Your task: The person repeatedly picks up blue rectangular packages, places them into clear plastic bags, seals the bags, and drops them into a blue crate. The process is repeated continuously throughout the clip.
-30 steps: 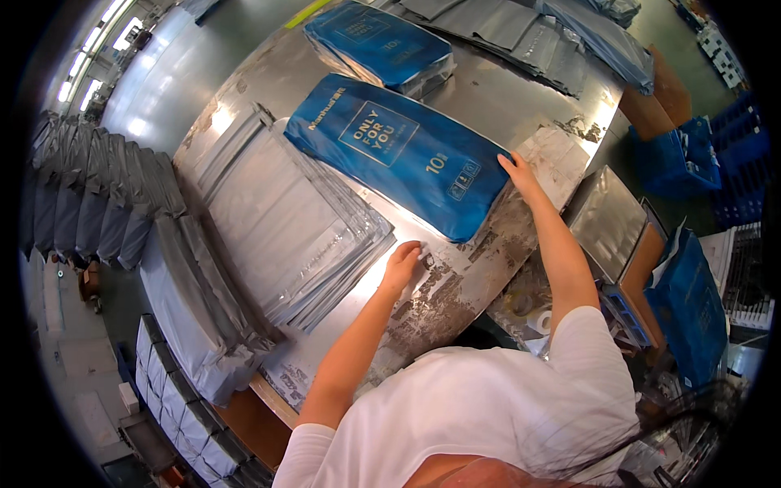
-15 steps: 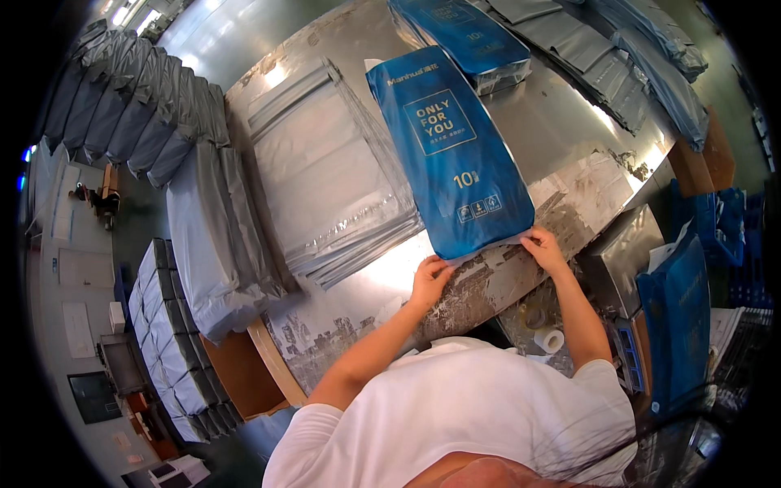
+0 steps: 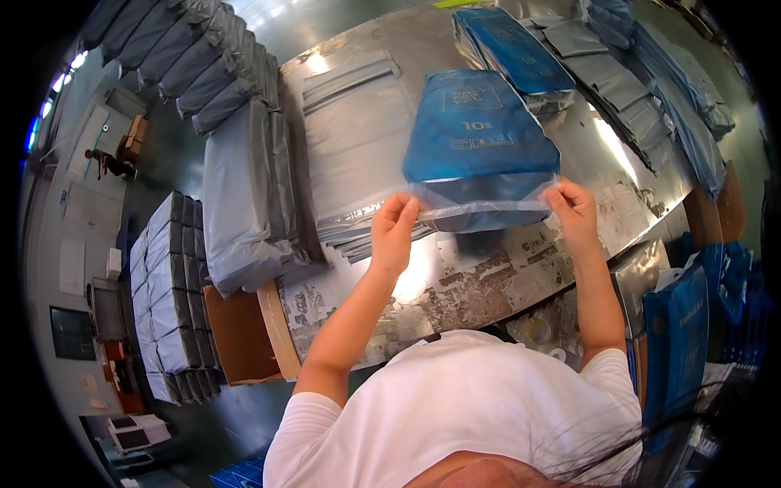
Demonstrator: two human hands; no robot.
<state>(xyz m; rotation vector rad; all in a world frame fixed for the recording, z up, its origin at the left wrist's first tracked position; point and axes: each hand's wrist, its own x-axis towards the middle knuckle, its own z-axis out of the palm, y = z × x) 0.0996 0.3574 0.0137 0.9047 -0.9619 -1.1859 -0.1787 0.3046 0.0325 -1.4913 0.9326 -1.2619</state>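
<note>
A blue plastic packing bag [image 3: 480, 154] with pale print is in front of me over the metal table [image 3: 455, 281]. Its near end is raised, and a clear, see-through strip runs along that edge. My left hand [image 3: 393, 232] pinches the left corner of this strip between thumb and fingers. At the right corner, my right hand [image 3: 575, 213] pinches it the same way. The strip is stretched between the two hands. Left of the bag lies a pile of flat grey plastic bags [image 3: 358, 142]. Beyond it, a stack of similar blue bags [image 3: 517, 57] rests on the table.
Full grey bundles [image 3: 248, 203] stand along the table's left side, above an open cardboard box [image 3: 236, 337]. More grey bags [image 3: 606, 73] lie at the far right. Another blue bag [image 3: 677, 333] stands upright at my right, beside a metal box [image 3: 639, 272]. Wrapped grey stacks [image 3: 167, 301] are farther left.
Both hands have lifted the blue bag's near end off the table, and its edge now tilts up with the clear strip pulled taut. The view has shifted somewhat.
</note>
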